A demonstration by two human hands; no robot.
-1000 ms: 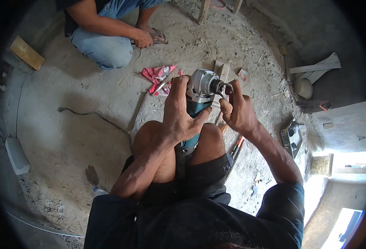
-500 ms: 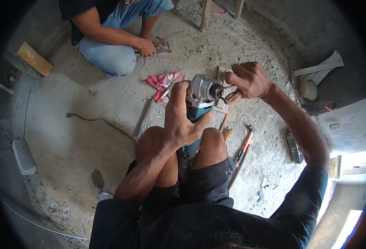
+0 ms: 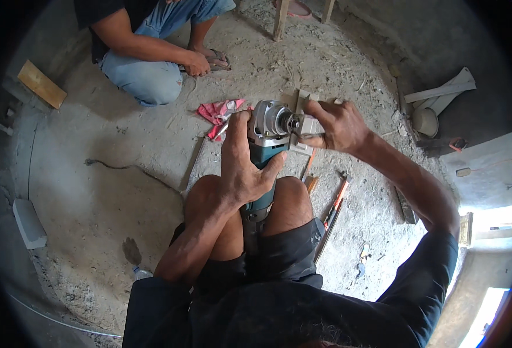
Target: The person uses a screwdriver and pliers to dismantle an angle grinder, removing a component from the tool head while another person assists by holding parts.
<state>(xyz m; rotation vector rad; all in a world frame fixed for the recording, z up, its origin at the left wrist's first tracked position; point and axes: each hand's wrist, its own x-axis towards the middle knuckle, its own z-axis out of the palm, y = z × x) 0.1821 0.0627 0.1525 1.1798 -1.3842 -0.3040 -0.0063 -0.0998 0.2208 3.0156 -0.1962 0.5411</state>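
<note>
An angle grinder [image 3: 260, 152] with a green body and silver gear head stands upright between my knees, with no disc on its spindle [image 3: 293, 123]. My left hand [image 3: 245, 174] is wrapped round the grinder just below and beside its head. At the spindle side, my right hand [image 3: 343, 124] is bent with fingers and thumb round a thin bent metal spanner [image 3: 295, 138]. Most of that spanner is hidden by the fingers, and its exact contact with the spindle cannot be made out.
A co-worker [image 3: 146, 72] squats at the far left. Around me on the rough floor lie a pink cloth [image 3: 216, 113], a grey board [image 3: 305, 100], an orange-handled saw [image 3: 332, 216] and a dark cable [image 3: 125, 167]. A pale block [image 3: 30, 223] lies left; wooden legs [image 3: 281, 20] stand ahead.
My right hand has turned and come lower and closer to the spindle, and the spanner's loop shows less. My left hand keeps its hold on the grinder. The whole view has shifted slightly.
</note>
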